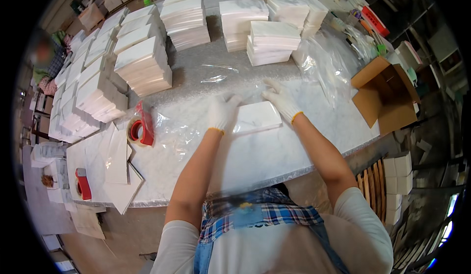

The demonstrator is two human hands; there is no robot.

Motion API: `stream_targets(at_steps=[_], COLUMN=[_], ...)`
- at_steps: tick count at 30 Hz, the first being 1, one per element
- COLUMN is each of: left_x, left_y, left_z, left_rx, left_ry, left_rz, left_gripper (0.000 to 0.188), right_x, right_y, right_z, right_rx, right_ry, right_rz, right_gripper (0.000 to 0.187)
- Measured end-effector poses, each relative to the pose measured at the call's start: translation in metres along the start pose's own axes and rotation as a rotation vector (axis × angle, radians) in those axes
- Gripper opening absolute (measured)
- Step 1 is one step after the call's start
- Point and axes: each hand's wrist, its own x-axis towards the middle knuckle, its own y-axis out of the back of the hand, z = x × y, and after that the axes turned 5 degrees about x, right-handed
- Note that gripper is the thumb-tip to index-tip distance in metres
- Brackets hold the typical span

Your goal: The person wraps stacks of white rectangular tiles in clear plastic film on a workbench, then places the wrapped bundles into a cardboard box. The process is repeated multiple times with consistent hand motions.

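A low white marble tile block (257, 118) with faint grey veins lies flat on the marble tabletop in front of me. Whether it is one tile or a few together, I cannot tell. My left hand (223, 111), in a white knit glove, is bent against the block's left end, fingers closed around its far-left corner. At the right end, my gloved right hand (281, 100) touches the edge with its fingers stretched out and apart past the far side. Thin clear film (251, 95) shows between the two hands, just behind the block.
Tall stacks of white tiles (142, 60) line the left and back. Left of me are a red tape dispenser (143, 128), a second dispenser (83, 183) and loose flat sheets (117, 163). Clear plastic bags (326, 60) and an open cardboard box (385, 95) stand right. A person (54, 60) is far left.
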Motion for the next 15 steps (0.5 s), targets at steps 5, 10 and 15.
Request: stream_targets(at_steps=[5,10,15], left_x=[0.021,0.015,0.017], left_y=[-0.001,0.005,0.006], left_z=[-0.004,-0.001,0.004], left_rx=[0.205,0.288,0.323], left_ry=[-0.146,-0.074,-0.008], left_rz=[0.121,0.124,0.11], left_gripper=[0.031,0.035,0.039], right_x=[0.031,0.052,0.13], right_y=[0.016,0.042,0.095], right_z=[0.017,-0.072,-0.131], right_rx=[-0.446,-0.985,-1.131], right_ry=[0.074,0.482,0.59], right_rz=[0.069,0.411,0.179], right_gripper=[0.063,0.067,0.094])
